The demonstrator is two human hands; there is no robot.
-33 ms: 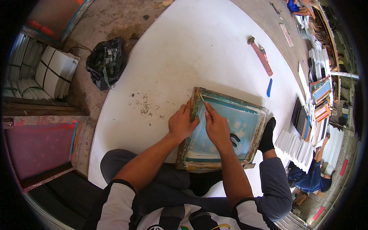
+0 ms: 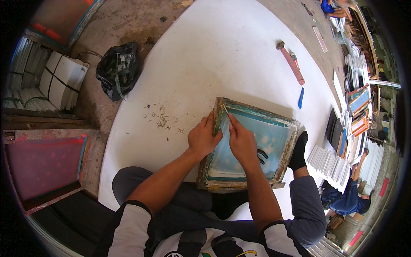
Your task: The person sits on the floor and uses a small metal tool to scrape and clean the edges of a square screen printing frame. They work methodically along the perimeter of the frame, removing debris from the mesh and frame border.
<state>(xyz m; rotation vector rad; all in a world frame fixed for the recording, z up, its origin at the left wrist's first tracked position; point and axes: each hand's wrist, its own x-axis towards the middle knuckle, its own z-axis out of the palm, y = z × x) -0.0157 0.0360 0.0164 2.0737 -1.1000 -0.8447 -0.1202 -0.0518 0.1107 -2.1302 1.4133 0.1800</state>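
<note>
A wooden screen-printing frame point(image 2: 292, 145) with light blue mesh rests tilted across my lap, its rim worn and paint-stained. My left hand point(image 2: 202, 136) is closed on the frame's left side. In my right hand point(image 2: 243, 139) is a thin, pale-tipped tool point(image 2: 225, 109), pinched with its tip against the rim at the far left corner; its exact kind is too small to make out. Two curved black handles point(image 2: 262, 155), perhaps of pliers, show on the mesh beside my right wrist, their other end hidden by it.
The white board point(image 2: 205, 51) beneath me carries dark shavings point(image 2: 162, 120), a hammer point(image 2: 291, 63) and a blue strip-like tool point(image 2: 301, 98). A black plastic bag point(image 2: 118, 70) lies at the left, near a reddish screen frame point(image 2: 45, 167). Another person point(image 2: 346, 199) sits at the right beside stacked sheets point(image 2: 327, 165).
</note>
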